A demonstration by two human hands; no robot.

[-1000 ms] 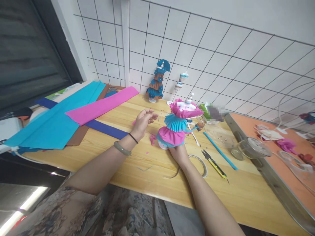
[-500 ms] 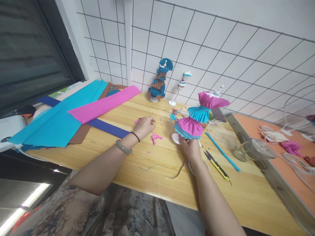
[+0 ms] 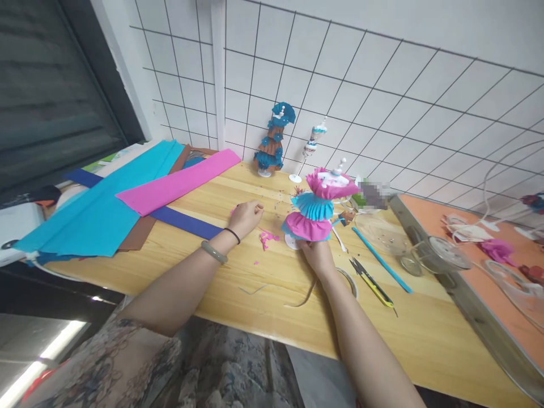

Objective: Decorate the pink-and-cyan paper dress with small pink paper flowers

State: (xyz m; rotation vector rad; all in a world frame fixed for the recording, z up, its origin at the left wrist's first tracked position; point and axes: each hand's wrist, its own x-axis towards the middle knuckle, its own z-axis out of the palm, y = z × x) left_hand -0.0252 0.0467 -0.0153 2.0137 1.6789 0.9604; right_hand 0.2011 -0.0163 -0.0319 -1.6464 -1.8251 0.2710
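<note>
My right hand is closed on the low stem of a small white mannequin stand, under its ruffled skirt. The stand is dressed in tiers of pink and turquoise crepe paper, and its round white base shows at the left. Its white knobbed top pokes out above the upper pink ruffle. My left hand rests on the table with its fingers curled in, and nothing shows between them. Pink paper scraps lie between my hands.
Crepe paper sheets lie at the left. Two other decorated stands, one teal and brown, one mostly white, are by the tiled wall. Yellow thread snips, a turquoise paper strip, a tape roll and a glass jar are at the right.
My right hand has shifted the dressed stand to the left and turned it a little. More of the tape roll shows beside my wrist. My left hand has hardly moved.
</note>
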